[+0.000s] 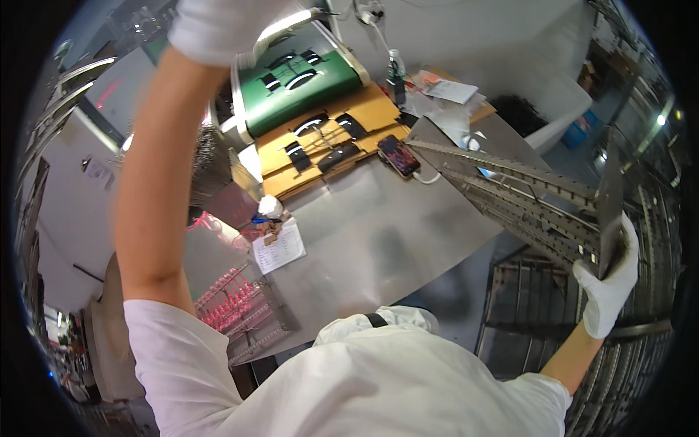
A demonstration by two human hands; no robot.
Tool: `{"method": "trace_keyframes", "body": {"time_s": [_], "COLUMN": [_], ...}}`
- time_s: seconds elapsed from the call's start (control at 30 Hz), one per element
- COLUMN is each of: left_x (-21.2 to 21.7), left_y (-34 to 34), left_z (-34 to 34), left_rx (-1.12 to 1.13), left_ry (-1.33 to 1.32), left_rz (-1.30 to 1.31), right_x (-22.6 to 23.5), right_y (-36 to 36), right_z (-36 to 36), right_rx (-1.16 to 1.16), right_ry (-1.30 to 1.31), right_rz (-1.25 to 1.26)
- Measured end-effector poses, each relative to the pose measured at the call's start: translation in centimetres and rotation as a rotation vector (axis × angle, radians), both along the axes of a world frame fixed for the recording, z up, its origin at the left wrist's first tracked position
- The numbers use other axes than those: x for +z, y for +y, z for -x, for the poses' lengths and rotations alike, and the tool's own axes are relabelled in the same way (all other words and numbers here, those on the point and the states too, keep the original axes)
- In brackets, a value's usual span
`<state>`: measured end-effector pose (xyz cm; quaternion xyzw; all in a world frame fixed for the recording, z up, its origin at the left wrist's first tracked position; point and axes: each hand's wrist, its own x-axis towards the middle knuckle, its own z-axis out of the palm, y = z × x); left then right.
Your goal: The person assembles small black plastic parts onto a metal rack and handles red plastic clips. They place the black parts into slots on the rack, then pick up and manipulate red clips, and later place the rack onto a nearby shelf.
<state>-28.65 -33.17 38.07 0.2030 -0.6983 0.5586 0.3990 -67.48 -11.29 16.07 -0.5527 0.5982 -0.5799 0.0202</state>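
1. Steel worktop [378, 240] carries a smartphone [398, 155] beside brown cardboard sheets [328, 142].
2. Right hand [610, 280], gloved, is closed around a perforated metal rack [524, 197] reaching past the worktop's right edge.
3. Left hand [218, 25] is raised above the worktop; its grip can't be told.

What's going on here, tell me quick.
A person in a white top stands at a steel table. The gloved right hand grips the end of a long metal rack that reaches over the table. The gloved left hand is raised high beside a green tray of dark curved parts. Brown cardboard sheets with similar parts, a phone and a paper sheet lie on the table.
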Motion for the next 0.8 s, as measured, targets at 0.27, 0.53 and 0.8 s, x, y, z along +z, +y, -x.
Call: {"method": "trace_keyframes", "body": {"time_s": [0.27,0.53,0.8], "left_x": [-19.4,-27.7,-31.5], "left_y": [0.1,6.8,12.0], "left_z": [5.8,8.0,12.9], "left_rx": [-0.648,-0.949,-0.489], "left_ry": [-0.565,-0.423,-0.725], "left_rz": [-1.499,-1.697,-1.425], "right_x": [1.5,-0.3,-4.5], "right_y": [-0.2,2.8,3.4], "right_z": [-2.7,0.5,-4.6], "right_rx": [0.189,0.362,0.390], "right_ry": [0.382,0.250,0.035], "right_rz": [-0.022,-0.478,-0.904]}}
